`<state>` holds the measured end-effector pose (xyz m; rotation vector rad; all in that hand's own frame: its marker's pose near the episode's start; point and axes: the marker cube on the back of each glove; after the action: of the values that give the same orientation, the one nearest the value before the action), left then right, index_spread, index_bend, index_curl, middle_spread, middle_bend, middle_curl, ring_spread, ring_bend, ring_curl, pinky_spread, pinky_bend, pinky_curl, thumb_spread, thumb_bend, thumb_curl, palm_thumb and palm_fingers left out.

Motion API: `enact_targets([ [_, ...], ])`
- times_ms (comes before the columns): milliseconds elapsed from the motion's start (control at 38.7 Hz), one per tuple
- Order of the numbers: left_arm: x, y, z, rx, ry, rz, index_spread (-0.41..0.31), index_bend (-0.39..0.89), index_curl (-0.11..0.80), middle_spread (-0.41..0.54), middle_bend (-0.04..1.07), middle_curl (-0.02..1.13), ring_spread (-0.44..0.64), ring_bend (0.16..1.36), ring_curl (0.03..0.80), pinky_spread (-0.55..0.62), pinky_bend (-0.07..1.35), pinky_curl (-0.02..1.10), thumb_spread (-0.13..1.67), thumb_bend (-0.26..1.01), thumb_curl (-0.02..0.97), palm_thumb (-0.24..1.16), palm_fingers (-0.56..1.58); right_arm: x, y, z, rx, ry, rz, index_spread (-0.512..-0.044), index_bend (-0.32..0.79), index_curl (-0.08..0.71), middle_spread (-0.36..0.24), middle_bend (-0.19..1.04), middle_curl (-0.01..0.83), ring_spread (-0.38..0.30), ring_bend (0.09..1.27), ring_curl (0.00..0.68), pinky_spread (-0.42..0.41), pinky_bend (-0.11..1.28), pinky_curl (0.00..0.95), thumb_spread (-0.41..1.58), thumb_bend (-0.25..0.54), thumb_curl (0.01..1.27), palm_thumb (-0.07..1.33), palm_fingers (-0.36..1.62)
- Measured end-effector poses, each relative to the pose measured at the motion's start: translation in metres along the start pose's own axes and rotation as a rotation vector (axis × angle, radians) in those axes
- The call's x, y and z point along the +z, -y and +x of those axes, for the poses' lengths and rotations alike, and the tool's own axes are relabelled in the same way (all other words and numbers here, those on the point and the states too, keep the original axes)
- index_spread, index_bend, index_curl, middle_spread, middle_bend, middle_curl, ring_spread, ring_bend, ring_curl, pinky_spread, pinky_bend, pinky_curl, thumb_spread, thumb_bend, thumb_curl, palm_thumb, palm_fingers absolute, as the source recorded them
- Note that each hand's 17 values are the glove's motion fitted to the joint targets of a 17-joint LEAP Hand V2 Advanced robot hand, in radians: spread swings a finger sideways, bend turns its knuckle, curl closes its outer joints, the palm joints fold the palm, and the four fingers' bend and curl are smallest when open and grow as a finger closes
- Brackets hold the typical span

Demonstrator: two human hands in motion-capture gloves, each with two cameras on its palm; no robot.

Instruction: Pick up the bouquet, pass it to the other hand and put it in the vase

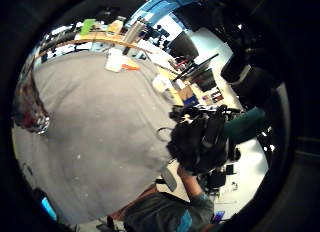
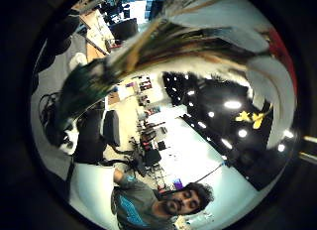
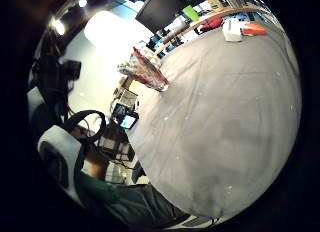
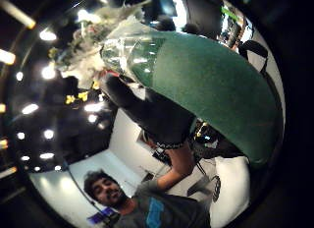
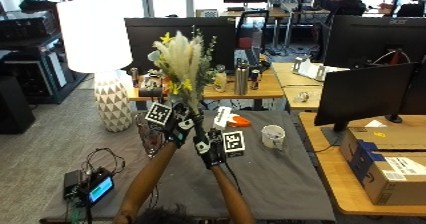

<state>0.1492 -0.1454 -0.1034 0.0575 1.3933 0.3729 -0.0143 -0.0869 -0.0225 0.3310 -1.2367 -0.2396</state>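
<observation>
Grey cloth covers the counter [image 5: 279, 179] in an office of desks and dark monitors, where I see both gloved hands raised together above its near left part, holding the bouquet [image 5: 181, 64] upright in the air. From the outside view the left hand [image 5: 174, 126] has its fingers curled round the stems just under the pale plumes and yellow flowers, and the right hand [image 5: 208, 149] sits just below and beside it, touching the lower stems; whether its fingers close on them I cannot tell from there. My right thumb side palm view shows what the outside view does not: a gloved hand [image 4: 147, 110] wrapped round the bouquet's clear and green wrapping, close against the palm, with ceiling lights behind. In the left thumb side palm view the stems and plumes sweep right across, very near the palm. Looking out from the left little finger side, I see the right hand [image 1: 200, 142] over the counter's edge, fingers curled. The vase [image 5: 150, 134], clear glass, stands on the counter just left of the hands, partly hidden by the left forearm; the right little finger side palm view shows it unobstructed at the cloth's far edge. A white mug [image 5: 271, 136], a white box with something orange [image 5: 229, 119] and a small screen device [image 5: 100, 189] also rest on the cloth
</observation>
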Motion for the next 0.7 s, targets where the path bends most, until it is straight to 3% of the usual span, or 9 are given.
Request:
enact_targets([
  [52, -0.002, 0.003, -0.005, -0.043, -0.089, 0.012, -0.008, 0.08, 0.234, -0.052, 0.19, 0.39, -0.03, 0.60, 0.334, 0.07, 0.41, 0.40, 1.04, 0.04, 0.364, 0.52, 0.69, 0.007, 0.000, -0.002, -0.014, -0.029, -0.020, -0.241, 0.19, 0.514, -0.164, 0.69, 0.590, -0.196, 0.95, 0.534, -0.303, 0.72, 0.481, 0.64, -0.025, 0.69, 0.94, 1.35],
  [129, -0.006, 0.007, -0.008, -0.027, -0.174, 0.039, -0.040, 0.09, 0.232, -0.084, 0.18, 0.39, -0.09, 0.60, 0.331, -0.01, 0.45, 0.40, 1.02, 0.07, 0.388, 0.62, 0.79, 0.015, 0.002, -0.001, -0.037, -0.047, -0.039, -0.240, 0.19, 0.521, -0.162, 0.69, 0.592, -0.195, 0.93, 0.532, -0.299, 0.72, 0.481, 0.65, -0.025, 0.69, 0.94, 1.34],
  [233, -0.009, 0.003, 0.002, -0.060, -0.179, 0.068, -0.112, 0.14, 0.251, -0.144, 0.17, 0.38, -0.16, 0.59, 0.331, -0.14, 0.48, 0.40, 1.01, 0.09, 0.412, 0.71, 0.96, 0.022, 0.005, 0.001, -0.045, -0.064, -0.060, -0.238, 0.18, 0.527, -0.161, 0.69, 0.594, -0.198, 0.93, 0.531, -0.297, 0.73, 0.480, 0.66, -0.025, 0.69, 0.95, 1.34],
  [258, -0.009, 0.001, 0.005, -0.070, -0.176, 0.070, -0.141, 0.16, 0.262, -0.180, 0.23, 0.40, -0.20, 0.58, 0.333, -0.18, 0.47, 0.40, 1.02, 0.11, 0.425, 0.75, 1.09, 0.024, 0.005, -0.001, -0.036, -0.064, -0.068, -0.238, 0.18, 0.528, -0.158, 0.69, 0.594, -0.196, 0.94, 0.532, -0.298, 0.72, 0.479, 0.67, -0.024, 0.69, 0.95, 1.34],
  [362, -0.009, -0.004, 0.013, -0.120, -0.171, 0.088, -0.195, 0.14, 0.274, -0.260, 0.40, 0.46, -0.29, 0.63, 0.366, -0.29, 0.44, 0.40, 1.12, 0.04, 0.381, 0.64, 1.33, 0.030, 0.002, -0.003, -0.011, -0.070, -0.102, -0.239, 0.18, 0.533, -0.155, 0.70, 0.598, -0.199, 0.91, 0.527, -0.295, 0.72, 0.477, 0.69, -0.022, 0.69, 0.95, 1.33],
  [465, -0.009, -0.007, 0.018, -0.143, -0.156, 0.101, -0.232, 0.16, 0.295, -0.293, 0.48, 0.51, -0.33, 0.70, 0.402, -0.35, 0.47, 0.42, 1.17, 0.00, 0.352, 0.61, 1.39, 0.034, 0.004, 0.003, -0.037, -0.077, -0.127, -0.238, 0.17, 0.534, -0.153, 0.70, 0.597, -0.198, 0.90, 0.523, -0.297, 0.71, 0.472, 0.71, -0.020, 0.69, 0.96, 1.32],
  [646, -0.029, 0.004, 0.027, -0.115, -0.153, 0.097, -0.273, 0.19, 0.339, -0.333, 0.55, 0.55, -0.36, 0.76, 0.442, -0.41, 0.56, 0.44, 1.23, -0.02, 0.319, 0.57, 1.39, 0.025, -0.002, -0.008, -0.026, -0.193, -0.252, -0.242, 0.15, 0.523, -0.156, 0.69, 0.595, -0.201, 0.92, 0.522, -0.299, 0.68, 0.458, 0.73, -0.023, 0.69, 0.97, 1.32],
  [698, -0.041, 0.011, 0.035, -0.099, -0.149, 0.108, -0.280, 0.19, 0.351, -0.340, 0.56, 0.56, -0.36, 0.77, 0.448, -0.42, 0.57, 0.45, 1.24, -0.02, 0.309, 0.56, 1.39, 0.016, -0.005, -0.013, -0.024, -0.270, -0.302, -0.245, 0.13, 0.512, -0.152, 0.66, 0.582, -0.202, 0.88, 0.506, -0.287, 0.69, 0.458, 0.73, -0.030, 0.69, 0.97, 1.24],
])
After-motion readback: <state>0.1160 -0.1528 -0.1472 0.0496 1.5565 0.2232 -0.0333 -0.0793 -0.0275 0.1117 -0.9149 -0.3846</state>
